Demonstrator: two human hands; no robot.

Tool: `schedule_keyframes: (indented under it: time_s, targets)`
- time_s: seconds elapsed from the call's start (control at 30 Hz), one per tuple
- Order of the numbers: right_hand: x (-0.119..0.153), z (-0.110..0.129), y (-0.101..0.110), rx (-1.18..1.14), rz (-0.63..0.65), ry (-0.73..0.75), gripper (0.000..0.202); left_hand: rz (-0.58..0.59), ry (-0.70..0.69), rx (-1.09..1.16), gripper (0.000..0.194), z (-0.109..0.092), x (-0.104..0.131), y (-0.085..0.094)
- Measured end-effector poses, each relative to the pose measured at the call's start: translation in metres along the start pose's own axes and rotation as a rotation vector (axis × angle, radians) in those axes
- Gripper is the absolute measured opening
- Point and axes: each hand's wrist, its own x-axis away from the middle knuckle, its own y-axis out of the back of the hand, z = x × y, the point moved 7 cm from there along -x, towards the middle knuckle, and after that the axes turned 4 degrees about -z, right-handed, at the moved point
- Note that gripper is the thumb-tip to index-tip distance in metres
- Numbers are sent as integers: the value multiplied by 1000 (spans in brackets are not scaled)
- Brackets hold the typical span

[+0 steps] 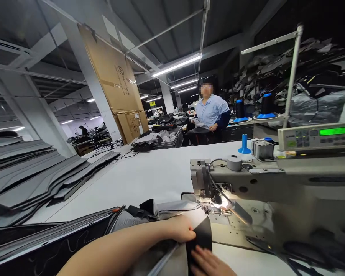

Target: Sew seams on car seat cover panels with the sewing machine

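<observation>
Grey and black fabric lies at the sewing machine, its far edge beside the lit needle area. My left hand is closed on this fabric, just in front of the needle; some of its fingers are hidden. At the bottom edge my right hand rests with outstretched fingers on the black part of the cloth. It is partly cut off by the frame. A grey mesh section and a black strap bunch up left of my left hand.
Black-handled scissors lie right of the cloth. Stacked grey panels cover the table's left side. Blue-based thread cones stand behind the machine, near its control panel. Beyond the white table sits a person in light blue.
</observation>
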Motion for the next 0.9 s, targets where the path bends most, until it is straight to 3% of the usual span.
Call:
schedule_keyframes:
  time_s: [0.17,0.3,0.4,0.47,0.57,0.7,0.8,0.9]
  targets:
    - [-20,-46,-14,56,20,-132,70,-130,38,-35,34,10,-7,7]
    - [-26,-39,-25,82,-28,-71,47,-191,39,-88,33,23,-18,19]
    - [-15,-29,-29,41,-34,-40,26,-207,48,-96,45,29,-23,26]
    - [-4,-25,-24,17,-45,-21,21,-270,7,-147,44,25,-23,31]
    - [7,-26,-7,-4,-85,0,26,-377,-127,-315,26,7,-18,35]
    - [7,-47,11,87,-101,-131,58,-451,-233,-406,23,-15,-12,40]
    - [3,-64,10,166,-78,-289,84,-391,-188,-323,21,-20,-18,46]
    - [1,-64,5,193,-109,-269,73,-250,-178,-213,23,-20,-27,46]
